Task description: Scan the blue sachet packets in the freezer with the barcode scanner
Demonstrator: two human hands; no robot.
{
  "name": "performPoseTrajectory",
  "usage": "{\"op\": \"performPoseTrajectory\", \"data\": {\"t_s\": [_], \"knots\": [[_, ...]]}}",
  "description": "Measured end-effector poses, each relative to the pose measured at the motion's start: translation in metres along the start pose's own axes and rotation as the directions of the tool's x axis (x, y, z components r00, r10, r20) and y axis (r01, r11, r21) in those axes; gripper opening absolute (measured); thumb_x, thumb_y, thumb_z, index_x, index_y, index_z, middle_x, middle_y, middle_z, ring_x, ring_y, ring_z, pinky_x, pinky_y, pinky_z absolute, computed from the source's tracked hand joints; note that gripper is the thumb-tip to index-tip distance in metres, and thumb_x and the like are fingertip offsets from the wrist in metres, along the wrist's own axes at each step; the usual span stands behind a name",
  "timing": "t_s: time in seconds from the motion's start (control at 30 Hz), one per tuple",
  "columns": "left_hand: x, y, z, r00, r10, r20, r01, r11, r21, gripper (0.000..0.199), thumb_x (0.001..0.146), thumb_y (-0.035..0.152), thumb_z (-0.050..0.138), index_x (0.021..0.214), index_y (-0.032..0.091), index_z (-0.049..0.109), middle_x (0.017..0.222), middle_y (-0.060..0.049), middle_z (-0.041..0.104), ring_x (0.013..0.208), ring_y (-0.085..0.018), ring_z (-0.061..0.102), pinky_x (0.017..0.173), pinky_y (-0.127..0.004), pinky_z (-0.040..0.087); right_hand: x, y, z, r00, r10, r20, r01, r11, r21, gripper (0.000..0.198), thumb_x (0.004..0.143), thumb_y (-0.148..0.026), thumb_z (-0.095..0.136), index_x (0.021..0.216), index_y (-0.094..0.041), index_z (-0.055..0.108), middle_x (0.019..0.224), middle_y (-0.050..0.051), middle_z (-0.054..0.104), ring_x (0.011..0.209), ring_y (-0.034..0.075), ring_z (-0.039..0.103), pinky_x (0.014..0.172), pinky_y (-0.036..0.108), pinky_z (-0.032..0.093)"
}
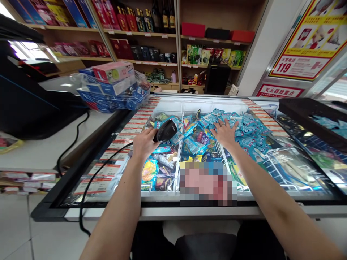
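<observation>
My left hand (pixel 145 143) is wrapped round the handle of a black barcode scanner (pixel 166 130), its head pointing right. A black cable (pixel 104 163) runs from it down to the left. My right hand (pixel 225 133) lies with fingers spread over a pile of small light-blue ice cream packets (pixel 251 131); whether it presses on them or just hovers I cannot tell. These packets spread over the far right part of a chest freezer (pixel 173 199). Inside it, wire baskets (pixel 177 168) hold more colourful wrapped packs (pixel 150 171).
Price labels (pixel 99 171) line the freezer's left edge. Plastic-wrapped boxes (pixel 115 86) stand at the back left, beside a counter (pixel 63 133) with a black monitor-like device (pixel 29 94). A dark open bag or box (pixel 306 112) with blue packets sits at right. Stocked shelves (pixel 141 34) stand behind.
</observation>
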State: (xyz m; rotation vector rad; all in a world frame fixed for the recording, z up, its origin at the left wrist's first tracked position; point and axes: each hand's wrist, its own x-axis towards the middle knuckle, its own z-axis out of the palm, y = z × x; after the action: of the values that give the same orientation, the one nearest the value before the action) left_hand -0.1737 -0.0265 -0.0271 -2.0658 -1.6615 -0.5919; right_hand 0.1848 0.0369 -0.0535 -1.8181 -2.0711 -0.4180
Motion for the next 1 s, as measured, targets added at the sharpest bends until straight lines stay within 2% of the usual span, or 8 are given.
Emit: {"op": "performPoseTrajectory", "data": {"t_s": [0.07, 0.13, 0.27, 0.4, 0.63, 1.0], "knots": [[0.001, 0.001, 0.0, 1.0, -0.008, 0.003, 0.008, 1.0, -0.009, 0.025, 0.078, 0.03, 0.056, 0.1, 0.021, 0.064, 0.094, -0.007, 0.068, 0.092, -0.024, 0.062, 0.063, -0.03, 0.038, -0.002, -0.003, -0.001, 1.0, 0.0, -0.027, 0.0, 1.0, -0.006, 0.048, 0.094, -0.046, 0.033, 0.132, -0.023, 0.053, 0.143, 0.009, 0.047, 0.137, 0.038, 0.029, 0.104, 0.075, -0.001], [0.002, 0.001, 0.0, 1.0, -0.016, 0.008, 0.016, 1.0, -0.017, 0.024, 0.077, 0.028, 0.056, 0.099, 0.021, 0.064, 0.094, -0.007, 0.068, 0.092, -0.024, 0.062, 0.062, -0.03, 0.037, -0.004, -0.006, -0.002, 0.998, -0.053, -0.03, 0.053, 0.999, -0.002, 0.049, 0.095, -0.045, 0.032, 0.137, -0.026, 0.048, 0.147, 0.007, 0.043, 0.139, 0.037, 0.025, 0.106, 0.073, -0.001], [0.003, 0.001, 0.001, 1.0, -0.005, 0.023, 0.005, 1.0, -0.002, 0.023, 0.078, 0.029, 0.056, 0.098, 0.021, 0.064, 0.094, -0.007, 0.068, 0.091, -0.024, 0.062, 0.062, -0.031, 0.038, -0.005, -0.006, -0.002, 0.985, -0.164, 0.048, 0.163, 0.986, 0.021, 0.048, 0.094, -0.051, 0.032, 0.134, -0.033, 0.051, 0.147, 0.002, 0.043, 0.14, 0.036, 0.024, 0.108, 0.072, -0.001], [0.002, 0.0, 0.002, 1.0, -0.005, 0.011, 0.004, 1.0, 0.009, 0.024, 0.078, 0.029, 0.055, 0.099, 0.021, 0.064, 0.094, -0.007, 0.068, 0.092, -0.024, 0.063, 0.063, -0.031, 0.039, -0.005, -0.006, 0.001, 0.993, -0.114, 0.031, 0.113, 0.993, 0.028, 0.045, 0.095, -0.05, 0.032, 0.126, -0.031, 0.059, 0.142, 0.003, 0.049, 0.136, 0.036, 0.032, 0.107, 0.072, 0.002], [0.001, -0.002, 0.004, 1.0, -0.028, -0.003, 0.028, 1.0, -0.01, 0.026, 0.078, 0.03, 0.055, 0.101, 0.022, 0.064, 0.098, -0.008, 0.068, 0.093, -0.025, 0.062, 0.064, -0.031, 0.039, -0.004, -0.001, -0.002, 0.998, -0.062, 0.003, 0.062, 0.997, 0.039, 0.039, 0.096, -0.042, 0.034, 0.115, -0.031, 0.066, 0.136, 0.003, 0.055, 0.133, 0.034, 0.036, 0.107, 0.072, 0.007], [-0.001, -0.002, 0.0, 0.999, -0.028, -0.023, 0.028, 1.0, -0.002, 0.026, 0.078, 0.03, 0.055, 0.101, 0.021, 0.064, 0.096, -0.007, 0.069, 0.093, -0.024, 0.063, 0.064, -0.031, 0.04, -0.004, 0.031, 0.008, 1.0, 0.009, -0.021, -0.009, 1.0, -0.001, 0.036, 0.096, -0.04, 0.036, 0.113, -0.032, 0.067, 0.135, 0.002, 0.056, 0.133, 0.034, 0.036, 0.105, 0.074, 0.006]]}}
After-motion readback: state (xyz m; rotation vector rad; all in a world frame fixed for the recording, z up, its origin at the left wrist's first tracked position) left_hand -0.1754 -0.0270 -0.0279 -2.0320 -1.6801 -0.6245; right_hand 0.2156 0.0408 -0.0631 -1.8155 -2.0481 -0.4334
